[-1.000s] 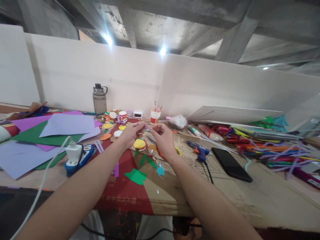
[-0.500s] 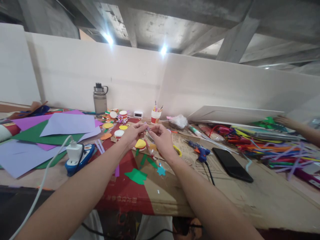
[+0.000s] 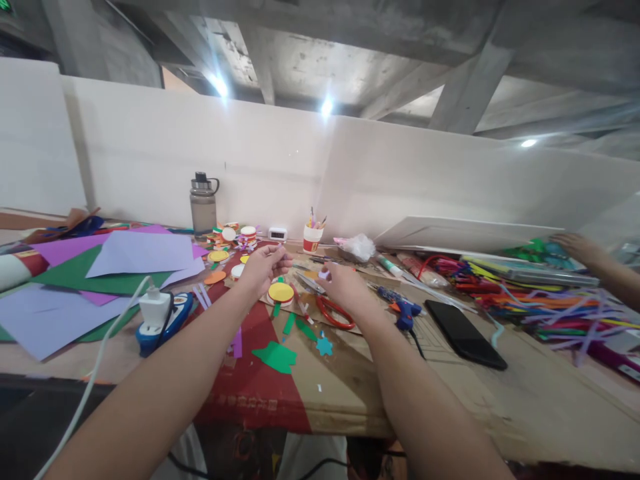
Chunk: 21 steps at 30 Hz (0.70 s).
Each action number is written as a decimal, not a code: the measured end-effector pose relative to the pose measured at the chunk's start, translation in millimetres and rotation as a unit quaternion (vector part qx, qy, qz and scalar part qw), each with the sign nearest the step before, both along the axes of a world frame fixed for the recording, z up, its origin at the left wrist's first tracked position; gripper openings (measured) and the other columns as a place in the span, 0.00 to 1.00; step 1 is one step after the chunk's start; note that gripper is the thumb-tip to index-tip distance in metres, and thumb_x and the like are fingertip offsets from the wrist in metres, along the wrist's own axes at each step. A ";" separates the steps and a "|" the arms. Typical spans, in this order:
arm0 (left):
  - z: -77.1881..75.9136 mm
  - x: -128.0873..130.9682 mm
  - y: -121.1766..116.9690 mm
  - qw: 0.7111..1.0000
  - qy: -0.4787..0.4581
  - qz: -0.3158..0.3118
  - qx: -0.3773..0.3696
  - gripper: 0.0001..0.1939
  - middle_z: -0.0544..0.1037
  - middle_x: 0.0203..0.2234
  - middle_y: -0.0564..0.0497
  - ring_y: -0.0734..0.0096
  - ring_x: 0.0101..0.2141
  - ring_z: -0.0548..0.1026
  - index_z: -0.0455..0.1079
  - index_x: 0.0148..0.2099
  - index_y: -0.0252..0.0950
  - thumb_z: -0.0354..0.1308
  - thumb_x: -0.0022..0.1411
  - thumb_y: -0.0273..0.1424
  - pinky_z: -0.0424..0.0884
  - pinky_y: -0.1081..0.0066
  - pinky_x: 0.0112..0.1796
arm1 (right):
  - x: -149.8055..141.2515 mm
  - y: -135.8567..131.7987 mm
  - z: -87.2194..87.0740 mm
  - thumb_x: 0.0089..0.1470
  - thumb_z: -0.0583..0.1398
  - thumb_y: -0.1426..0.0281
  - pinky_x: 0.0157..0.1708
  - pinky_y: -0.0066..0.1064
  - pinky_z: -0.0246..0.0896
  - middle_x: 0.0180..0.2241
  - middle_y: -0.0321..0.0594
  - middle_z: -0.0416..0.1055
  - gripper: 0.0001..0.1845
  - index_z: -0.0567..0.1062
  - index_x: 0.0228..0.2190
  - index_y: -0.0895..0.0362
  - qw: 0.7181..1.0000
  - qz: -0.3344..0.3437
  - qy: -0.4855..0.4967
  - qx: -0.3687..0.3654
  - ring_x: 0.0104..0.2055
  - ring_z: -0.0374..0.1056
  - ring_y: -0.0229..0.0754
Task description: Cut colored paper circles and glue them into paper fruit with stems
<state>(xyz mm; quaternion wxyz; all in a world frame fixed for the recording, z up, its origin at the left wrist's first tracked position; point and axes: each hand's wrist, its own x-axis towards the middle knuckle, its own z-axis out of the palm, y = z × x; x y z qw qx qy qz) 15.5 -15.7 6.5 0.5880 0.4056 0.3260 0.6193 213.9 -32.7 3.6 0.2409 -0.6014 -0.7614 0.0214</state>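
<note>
My left hand [image 3: 267, 270] is closed in a pinch above the table, with a small purple piece [image 3: 281, 251] at its fingertips. Apart from it, my right hand [image 3: 344, 285] has its thumb and fingers curled around a small lilac piece [image 3: 324, 274], much of it hidden. Scissors with red handles [image 3: 336, 313] lie just under the right hand, blades towards the back. Below the left hand sits a small drum shape with a yellow top [image 3: 281, 293]. Green paper scraps [image 3: 275, 357] and a blue star-like cutout [image 3: 325, 344] lie nearer me.
Coloured paper sheets [image 3: 143, 255] and a blue power strip [image 3: 163, 323] are at left. A bottle [image 3: 203, 210] and a brush cup [image 3: 313, 238] stand behind. On the right lie a glue gun [image 3: 404, 312], a phone [image 3: 465, 335] and pipe cleaners [image 3: 545, 300]; another person's hand [image 3: 575, 247] reaches in there.
My hands, earlier together on a small purple piece, have separated; the right has moved right and down over the scissors. Another person's hand has come in at the far right.
</note>
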 end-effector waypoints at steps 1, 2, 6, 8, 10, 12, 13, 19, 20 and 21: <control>-0.4 -0.7 0.1 1.000 0.002 0.004 0.001 0.08 0.77 0.24 0.49 0.79 0.21 0.74 0.66 0.31 0.31 0.64 0.55 0.27 0.70 0.79 0.23 | 6.2 1.5 -1.9 0.52 0.60 0.66 0.35 0.34 0.58 0.36 0.50 0.76 0.12 0.75 0.38 0.58 0.998 -0.021 -0.049 -0.013 0.37 0.70 0.47; -0.8 -1.5 0.2 1.000 0.003 0.006 0.003 0.08 0.77 0.24 0.49 0.78 0.22 0.74 0.67 0.31 0.31 0.64 0.54 0.28 0.71 0.79 0.24 | 12.1 3.5 -4.2 0.51 0.61 0.65 0.36 0.35 0.58 0.37 0.53 0.76 0.14 0.76 0.38 0.59 0.997 -0.028 -0.067 -0.024 0.38 0.71 0.50; -1.8 -5.0 1.1 1.000 0.015 0.010 0.008 0.08 0.76 0.23 0.49 0.77 0.23 0.75 0.68 0.30 0.30 0.64 0.55 0.27 0.72 0.78 0.26 | 25.7 11.8 -14.8 0.45 0.65 0.64 0.36 0.35 0.60 0.39 0.53 0.75 0.18 0.77 0.38 0.59 0.990 -0.005 -0.113 -0.088 0.41 0.71 0.53; -2.7 -6.3 2.1 1.000 0.021 0.016 0.004 0.07 0.76 0.23 0.48 0.77 0.23 0.75 0.68 0.30 0.30 0.63 0.56 0.26 0.72 0.78 0.26 | 24.9 12.9 -18.4 0.44 0.65 0.65 0.36 0.34 0.60 0.40 0.49 0.75 0.19 0.76 0.41 0.56 0.984 0.013 -0.135 -0.118 0.42 0.71 0.51; -3.7 -7.0 2.9 0.999 0.025 0.019 0.002 0.06 0.76 0.23 0.48 0.77 0.23 0.75 0.68 0.30 0.30 0.62 0.56 0.26 0.72 0.78 0.26 | 21.1 10.9 -19.6 0.44 0.65 0.66 0.35 0.33 0.60 0.40 0.48 0.76 0.20 0.75 0.42 0.55 0.981 0.019 -0.146 -0.128 0.41 0.71 0.50; -4.3 -7.2 3.1 0.999 0.029 0.018 0.000 0.06 0.76 0.23 0.48 0.77 0.23 0.75 0.68 0.30 0.30 0.62 0.56 0.25 0.72 0.78 0.27 | 17.0 7.1 -18.9 0.44 0.64 0.68 0.34 0.33 0.59 0.40 0.50 0.76 0.20 0.75 0.42 0.56 0.979 0.016 -0.152 -0.132 0.41 0.71 0.51; -4.5 -7.1 3.0 0.999 0.031 0.016 0.000 0.06 0.77 0.23 0.48 0.77 0.23 0.75 0.68 0.30 0.30 0.62 0.56 0.25 0.72 0.78 0.27 | 15.5 5.1 -18.3 0.44 0.64 0.69 0.34 0.33 0.59 0.40 0.51 0.76 0.19 0.75 0.42 0.57 0.979 0.013 -0.154 -0.133 0.41 0.71 0.51; -6.4 -7.5 3.9 0.999 0.037 0.008 -0.002 0.07 0.77 0.23 0.48 0.77 0.22 0.75 0.68 0.32 0.30 0.64 0.55 0.26 0.72 0.78 0.26 | 12.7 7.6 -20.5 0.41 0.65 0.70 0.26 0.29 0.56 0.34 0.48 0.76 0.14 0.75 0.35 0.56 0.990 -0.008 -0.067 -0.121 0.34 0.71 0.47; -7.1 -8.2 4.8 0.999 0.036 0.011 0.000 0.08 0.77 0.23 0.48 0.78 0.21 0.74 0.67 0.32 0.31 0.64 0.54 0.26 0.72 0.78 0.26 | 12.2 10.6 -21.6 0.41 0.65 0.69 0.25 0.29 0.55 0.31 0.46 0.75 0.13 0.75 0.33 0.56 0.994 -0.012 -0.027 -0.110 0.32 0.71 0.46; -7.8 -9.1 5.9 0.999 0.035 0.014 0.002 0.08 0.77 0.23 0.48 0.78 0.21 0.74 0.67 0.32 0.31 0.65 0.54 0.26 0.72 0.78 0.25 | 11.4 13.7 -22.3 0.41 0.65 0.68 0.24 0.29 0.54 0.29 0.44 0.75 0.12 0.74 0.32 0.56 0.995 -0.016 0.011 -0.098 0.30 0.70 0.44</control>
